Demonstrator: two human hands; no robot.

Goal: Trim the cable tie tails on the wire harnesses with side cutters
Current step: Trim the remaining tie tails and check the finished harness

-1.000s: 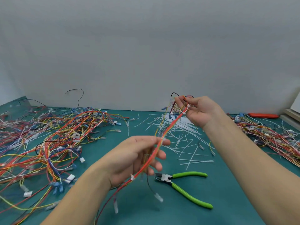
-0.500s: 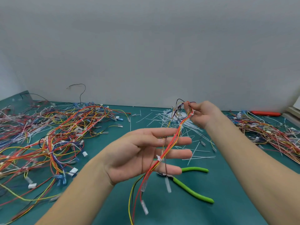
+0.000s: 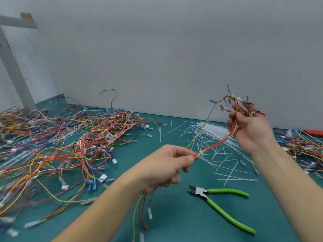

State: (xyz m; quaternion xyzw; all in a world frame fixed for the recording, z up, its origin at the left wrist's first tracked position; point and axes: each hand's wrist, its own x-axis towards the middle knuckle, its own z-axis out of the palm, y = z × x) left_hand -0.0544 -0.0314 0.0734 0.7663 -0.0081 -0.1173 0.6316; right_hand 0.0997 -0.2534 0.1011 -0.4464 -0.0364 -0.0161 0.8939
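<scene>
Now, step: looking over one wire harness (image 3: pixel 215 145) for tie tails to snip.
Left hand (image 3: pixel 166 165): fingers curled, pinching the near end of the harness; loose wire ends hang down below it.
Right hand (image 3: pixel 251 130): fingers curled round the far end, held up high, a bit blurry.
Harness place: in the air between both hands, above the green surface (image 3: pixel 174 215).
Side cutters (image 3: pixel 222 203): lying flat on the surface, near and right, green handles, nobody holding them.
Feel: likely very light, soft and floppy; bends and sags if let go.
Best hold: probably tight on the bundle just beside a tie, so the tail sticks out.
Cut tails (image 3: pixel 215 137): thin white bits scattered under the harness.
Big wire pile (image 3: pixel 70 145): left side, tangled; easy to snag.
Small wire pile (image 3: pixel 300 142): far right.
Open room: bare spot near the middle, round the cutters.
Far edge: grey wall (image 3: pixel 174 58), close behind.
</scene>
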